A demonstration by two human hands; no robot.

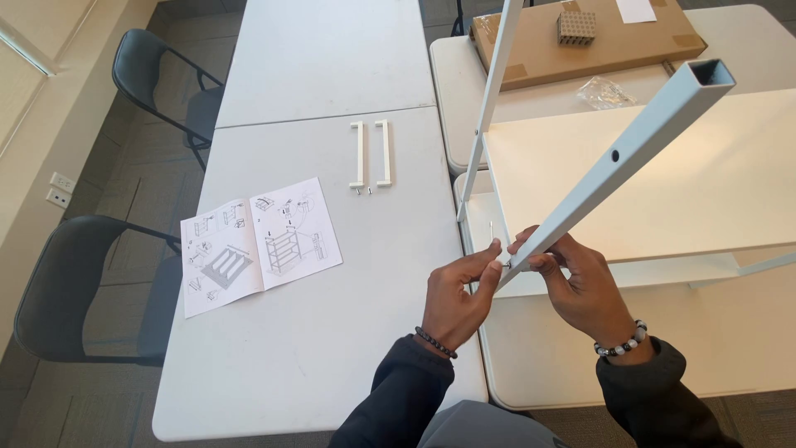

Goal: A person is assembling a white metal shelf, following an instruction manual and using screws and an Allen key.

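**Square metal tube held at its lower end by both hands**

The pale square tube (618, 153) is held at its lower end, near the middle of the view, and rises toward 2 o'clock. The left hand (456, 294) is closed on the tube's tip with pinched fingers; the right hand (580, 286) is wrapped around it just beside. On the table (332, 348), an open instruction booklet (257, 245) is seen at 9 o'clock and two white handles (371, 153) at 11 o'clock. A flat cardboard box (580, 41), closed, lies at 1 o'clock, with a small clear bag (607, 91) near it; their contents cannot be told.

Bright even daylight, soft shadows, sharp focus
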